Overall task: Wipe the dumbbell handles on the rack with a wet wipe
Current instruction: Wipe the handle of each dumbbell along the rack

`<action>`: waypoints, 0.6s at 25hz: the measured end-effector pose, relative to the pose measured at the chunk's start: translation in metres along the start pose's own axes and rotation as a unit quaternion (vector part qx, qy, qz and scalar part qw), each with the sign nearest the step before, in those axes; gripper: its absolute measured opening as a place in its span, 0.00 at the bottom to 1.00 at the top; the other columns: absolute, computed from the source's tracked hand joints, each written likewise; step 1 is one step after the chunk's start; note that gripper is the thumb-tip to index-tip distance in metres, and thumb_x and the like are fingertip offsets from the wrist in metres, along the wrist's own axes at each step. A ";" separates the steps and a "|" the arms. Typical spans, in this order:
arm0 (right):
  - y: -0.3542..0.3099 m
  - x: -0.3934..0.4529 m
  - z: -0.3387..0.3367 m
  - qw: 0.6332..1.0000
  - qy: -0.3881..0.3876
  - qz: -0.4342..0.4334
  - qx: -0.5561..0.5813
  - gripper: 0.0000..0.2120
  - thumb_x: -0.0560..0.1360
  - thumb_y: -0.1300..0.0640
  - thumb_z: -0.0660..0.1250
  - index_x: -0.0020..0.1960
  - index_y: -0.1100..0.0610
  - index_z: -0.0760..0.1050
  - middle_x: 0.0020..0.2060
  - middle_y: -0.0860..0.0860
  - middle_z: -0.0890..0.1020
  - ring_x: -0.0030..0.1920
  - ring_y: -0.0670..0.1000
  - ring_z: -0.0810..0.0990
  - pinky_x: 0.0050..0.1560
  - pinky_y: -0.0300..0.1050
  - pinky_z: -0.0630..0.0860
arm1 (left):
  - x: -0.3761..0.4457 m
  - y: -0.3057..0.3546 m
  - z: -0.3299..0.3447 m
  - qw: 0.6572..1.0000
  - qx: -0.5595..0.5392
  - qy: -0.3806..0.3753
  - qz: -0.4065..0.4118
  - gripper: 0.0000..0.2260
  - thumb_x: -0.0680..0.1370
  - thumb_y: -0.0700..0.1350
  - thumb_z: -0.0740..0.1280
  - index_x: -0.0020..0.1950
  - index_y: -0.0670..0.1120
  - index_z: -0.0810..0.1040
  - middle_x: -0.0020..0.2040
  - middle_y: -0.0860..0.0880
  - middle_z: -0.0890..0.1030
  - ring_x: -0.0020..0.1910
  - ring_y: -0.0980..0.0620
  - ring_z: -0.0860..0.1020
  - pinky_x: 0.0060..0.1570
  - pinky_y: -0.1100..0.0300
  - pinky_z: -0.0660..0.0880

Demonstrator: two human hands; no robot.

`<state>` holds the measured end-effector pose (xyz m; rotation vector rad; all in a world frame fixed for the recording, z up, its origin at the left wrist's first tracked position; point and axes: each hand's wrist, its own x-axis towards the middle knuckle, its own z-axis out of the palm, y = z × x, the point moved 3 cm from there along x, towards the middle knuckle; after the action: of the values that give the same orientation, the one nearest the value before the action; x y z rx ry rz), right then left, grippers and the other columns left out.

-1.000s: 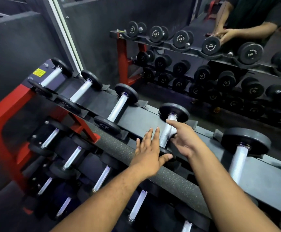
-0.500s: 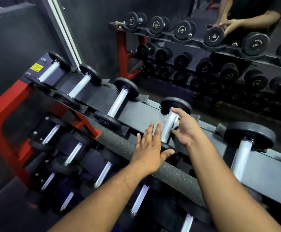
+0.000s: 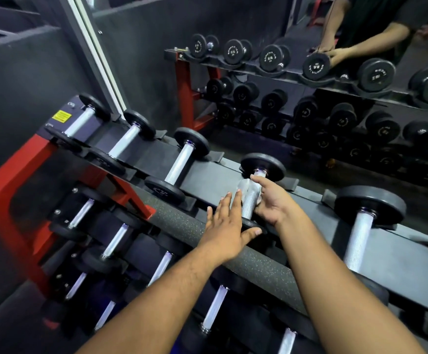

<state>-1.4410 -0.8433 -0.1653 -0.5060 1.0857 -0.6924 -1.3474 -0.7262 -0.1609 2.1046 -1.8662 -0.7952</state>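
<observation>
The knurled silver handle of the fourth dumbbell [image 3: 250, 200] on the top shelf of the black and red dumbbell rack [image 3: 207, 182] lies tilted, its far black round plate [image 3: 263, 166] up against the shelf's far edge and its near plate under the left hand. A thin, pale, crumpled wet wipe [image 3: 243, 188] is wrapped round the far part of that handle. The right hand [image 3: 271, 200] reaches in from the right, its forearm stretched from the near right corner; its fingers curl round the handle and hold the wipe against the metal, the index finger stretched toward the far plate. The left hand [image 3: 227, 226] lies just left of the handle, palm down, fingers straight and together, thumb spread onto the near plate; it grips nothing. Three more silver-handled dumbbells [image 3: 179, 162] sit in the shelf to the left, and a bigger one [image 3: 360, 226] to the right. Lower shelves hold further dumbbells. A wall mirror [image 3: 309, 85] beyond the rack reflects it.
</observation>
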 end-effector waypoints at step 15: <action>0.006 0.008 -0.029 0.984 0.039 -0.114 -0.130 0.08 0.81 0.66 0.61 0.52 0.61 0.79 0.45 0.57 0.83 0.40 0.51 0.83 0.46 0.47 0.80 | 0.003 -0.003 0.002 1.000 -0.008 -0.002 0.006 0.43 0.81 0.65 0.58 0.79 0.55 0.28 0.81 0.48 0.32 0.79 0.51 0.32 0.77 0.46 0.32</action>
<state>-1.4643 -0.8463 -0.1855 -0.8431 1.2097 -0.7804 -1.3459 -0.7282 -0.1645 2.0825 -1.8652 -0.8097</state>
